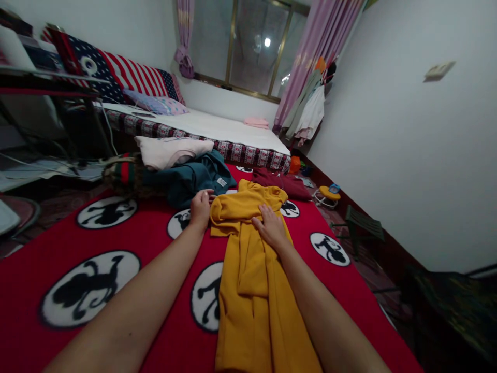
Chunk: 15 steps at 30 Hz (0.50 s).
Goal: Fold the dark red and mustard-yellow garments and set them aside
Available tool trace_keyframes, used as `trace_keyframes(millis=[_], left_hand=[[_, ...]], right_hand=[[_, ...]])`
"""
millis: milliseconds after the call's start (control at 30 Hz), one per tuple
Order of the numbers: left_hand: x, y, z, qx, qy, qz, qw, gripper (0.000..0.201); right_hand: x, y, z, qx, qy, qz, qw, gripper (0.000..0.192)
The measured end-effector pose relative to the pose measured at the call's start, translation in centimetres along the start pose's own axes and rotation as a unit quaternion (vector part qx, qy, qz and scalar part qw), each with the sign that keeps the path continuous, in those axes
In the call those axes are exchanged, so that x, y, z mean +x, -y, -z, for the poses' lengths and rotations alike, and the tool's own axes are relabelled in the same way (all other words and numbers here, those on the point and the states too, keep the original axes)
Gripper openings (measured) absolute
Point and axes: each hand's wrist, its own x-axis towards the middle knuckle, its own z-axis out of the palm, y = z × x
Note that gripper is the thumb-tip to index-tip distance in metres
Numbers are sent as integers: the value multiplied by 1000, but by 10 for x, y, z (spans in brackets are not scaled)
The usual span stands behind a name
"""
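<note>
A mustard-yellow garment (pixel 248 264) with long sleeves, partly folded over itself, lies on a red blanket (pixel 163 290) printed with black figures in white ovals. My right hand (pixel 271 226) rests on its upper part, fingers spread and flat on the cloth. Just left of the garment's folded edge is my left hand (pixel 201 208), fingers loosely extended and holding nothing that I can see. Beyond it lies a dark teal garment (pixel 194 176) with a white label. Behind the yellow garment sits a folded maroon garment (pixel 281 184).
A pale folded garment (pixel 171 150) lies atop the teal one, beside a brown bundle (pixel 122 176). A bed (pixel 221 127) stands along the window. To the right are a yellow stool (pixel 329 193) and a dark folding stool (pixel 365 225); to the left, a desk (pixel 50 77).
</note>
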Motion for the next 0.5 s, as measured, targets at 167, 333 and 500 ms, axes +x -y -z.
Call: trace_keyframes(millis=[167, 333, 500], left_hand=[[1, -11, 22, 61, 96, -29, 993, 33], [9, -19, 36, 197, 313, -114, 922, 32], [7, -20, 31, 282, 347, -135, 884, 26]], right_hand=[[-2, -4, -8, 39, -6, -17, 999, 55], [2, -10, -11, 78, -25, -22, 996, 50], [5, -18, -21, 127, -57, -10, 990, 47]])
